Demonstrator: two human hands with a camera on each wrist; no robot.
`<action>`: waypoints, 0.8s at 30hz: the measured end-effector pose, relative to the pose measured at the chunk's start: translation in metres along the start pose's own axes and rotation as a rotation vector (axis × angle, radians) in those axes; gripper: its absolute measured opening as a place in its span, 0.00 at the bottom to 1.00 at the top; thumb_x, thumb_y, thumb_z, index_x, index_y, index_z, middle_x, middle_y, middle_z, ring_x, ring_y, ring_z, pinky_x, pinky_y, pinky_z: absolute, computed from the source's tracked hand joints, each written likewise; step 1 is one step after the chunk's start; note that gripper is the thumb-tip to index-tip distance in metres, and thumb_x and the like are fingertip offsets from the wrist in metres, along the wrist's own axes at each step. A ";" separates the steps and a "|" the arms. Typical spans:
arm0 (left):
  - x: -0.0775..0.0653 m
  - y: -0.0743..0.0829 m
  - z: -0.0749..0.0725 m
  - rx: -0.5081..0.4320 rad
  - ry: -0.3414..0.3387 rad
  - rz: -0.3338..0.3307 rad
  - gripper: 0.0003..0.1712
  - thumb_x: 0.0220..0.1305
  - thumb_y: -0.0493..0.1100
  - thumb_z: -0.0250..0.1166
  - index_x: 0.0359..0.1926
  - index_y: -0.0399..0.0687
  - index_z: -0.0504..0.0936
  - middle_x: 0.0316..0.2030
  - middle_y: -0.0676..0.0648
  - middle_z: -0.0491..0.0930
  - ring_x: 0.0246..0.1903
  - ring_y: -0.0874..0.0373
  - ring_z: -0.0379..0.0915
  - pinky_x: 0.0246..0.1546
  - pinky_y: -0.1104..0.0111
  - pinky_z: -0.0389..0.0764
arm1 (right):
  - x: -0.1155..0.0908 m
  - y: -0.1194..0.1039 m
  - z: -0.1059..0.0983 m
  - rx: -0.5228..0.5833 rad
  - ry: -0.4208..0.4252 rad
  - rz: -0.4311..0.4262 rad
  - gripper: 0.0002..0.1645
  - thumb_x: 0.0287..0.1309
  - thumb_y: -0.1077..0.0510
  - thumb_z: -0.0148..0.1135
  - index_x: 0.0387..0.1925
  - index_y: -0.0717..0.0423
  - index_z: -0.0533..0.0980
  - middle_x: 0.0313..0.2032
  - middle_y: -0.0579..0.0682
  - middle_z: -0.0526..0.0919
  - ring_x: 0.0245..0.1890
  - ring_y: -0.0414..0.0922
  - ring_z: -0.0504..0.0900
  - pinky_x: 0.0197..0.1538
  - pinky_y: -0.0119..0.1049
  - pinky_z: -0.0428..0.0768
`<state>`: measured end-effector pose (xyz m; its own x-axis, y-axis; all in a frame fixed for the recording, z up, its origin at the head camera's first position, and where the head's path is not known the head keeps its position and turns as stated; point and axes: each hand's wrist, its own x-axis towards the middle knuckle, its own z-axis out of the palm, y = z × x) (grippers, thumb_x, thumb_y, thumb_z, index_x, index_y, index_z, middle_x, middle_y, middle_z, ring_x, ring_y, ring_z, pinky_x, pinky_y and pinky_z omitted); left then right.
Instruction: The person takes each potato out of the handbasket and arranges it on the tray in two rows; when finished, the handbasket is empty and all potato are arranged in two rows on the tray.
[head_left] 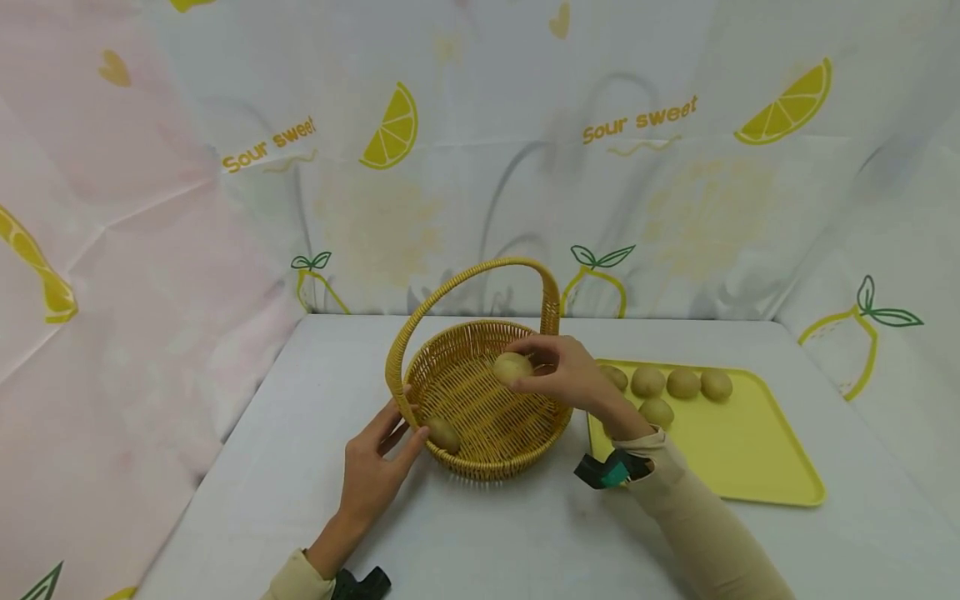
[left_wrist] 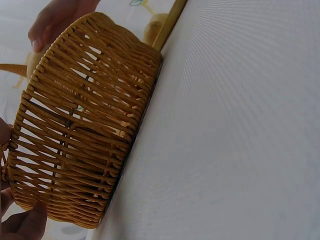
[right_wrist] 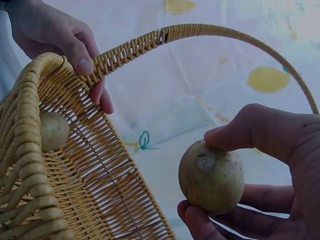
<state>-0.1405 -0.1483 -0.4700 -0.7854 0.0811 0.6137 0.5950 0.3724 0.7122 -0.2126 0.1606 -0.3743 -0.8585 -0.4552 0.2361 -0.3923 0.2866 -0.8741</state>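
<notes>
A round wicker basket [head_left: 491,454] with a tall arched handle stands on the table. My left hand [head_left: 375,467] grips its left rim at the foot of the handle, thumb on one side and fingers on the other. Above the inside of the basket, my right hand [head_left: 566,375] pinches a potato [head_left: 512,367] between thumb and fingers. In the right wrist view this potato [right_wrist: 211,177] is round and yellowish brown with small dark specks. A second potato [head_left: 442,435] lies in the basket against the left wall, close to my left thumb.
Right of the basket lies a yellow tray [head_left: 750,454] with several potatoes near its back left; my right forearm passes over its left side. The white table [head_left: 262,475] ends at a lemon-printed cloth [head_left: 465,200] behind and on the left.
</notes>
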 end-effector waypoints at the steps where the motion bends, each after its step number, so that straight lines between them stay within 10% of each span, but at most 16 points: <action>1: 0.000 0.000 0.000 0.001 0.001 0.001 0.35 0.66 0.32 0.73 0.72 0.38 0.74 0.62 0.37 0.80 0.60 0.41 0.78 0.55 0.63 0.83 | -0.002 0.000 -0.001 -0.006 0.004 0.001 0.27 0.55 0.61 0.79 0.57 0.60 0.83 0.48 0.51 0.86 0.44 0.49 0.85 0.45 0.40 0.86; 24: 0.001 0.003 0.000 -0.009 -0.001 0.006 0.34 0.66 0.31 0.72 0.71 0.36 0.74 0.63 0.36 0.79 0.60 0.37 0.77 0.55 0.60 0.83 | -0.037 0.004 -0.037 -0.002 0.074 0.054 0.27 0.57 0.62 0.77 0.59 0.63 0.82 0.54 0.56 0.84 0.47 0.51 0.84 0.49 0.38 0.87</action>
<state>-0.1395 -0.1471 -0.4672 -0.7819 0.0841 0.6177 0.6013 0.3631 0.7117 -0.1943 0.2098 -0.3706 -0.9006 -0.3752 0.2195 -0.3455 0.3112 -0.8853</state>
